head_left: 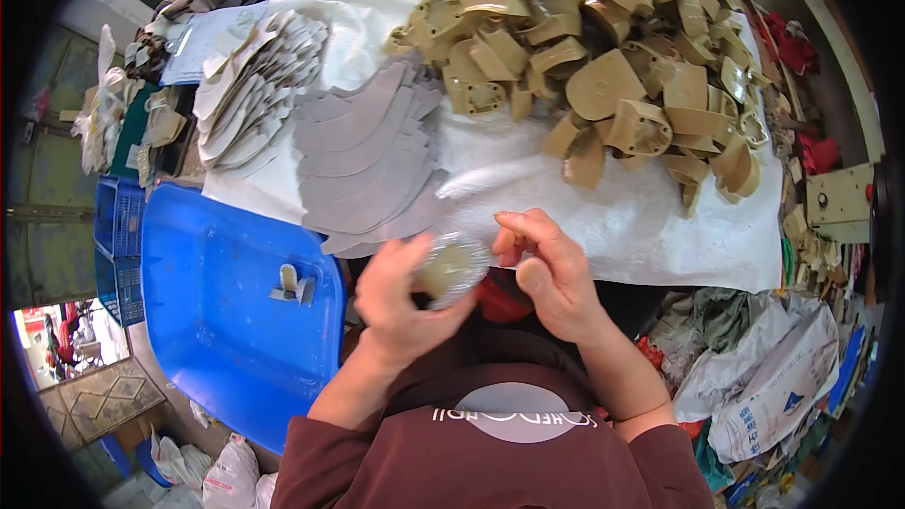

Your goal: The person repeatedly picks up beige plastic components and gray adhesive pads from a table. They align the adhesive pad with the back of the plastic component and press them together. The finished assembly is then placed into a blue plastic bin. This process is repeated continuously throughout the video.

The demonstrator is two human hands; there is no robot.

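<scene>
At the near edge of the bench (650,259), just about its middle, I see a person's left hand (396,292) closed round a shiny, see-through roll (454,269), which looks like tape; this grip is clamped on its rim, thumb underneath and fingers over the top. The right hand (551,273) hovers just beside the roll, to its right, palm turned inward; its grip is apart, the fingers loosely bent and the thumb clear of the forefinger, though I can't tell whether some thin strip clings to a fingertip. A white sheet (509,160) covers the bench. Right beyond the left hand, a fanned pile of curved grey pieces (363,151) reaches the near edge, and a paler stack of similar pieces (255,90) lies farther toward the left edge. A big heap of glossy tan pieces (603,85), shaped like shoe heels, fills the far right corner and spreads along the right edge. Off the near left corner sits a blue tub (240,349) with a small pale scrap (290,283) inside, and beyond the near right corner a white sack (778,382) slumps among other bags.
</scene>
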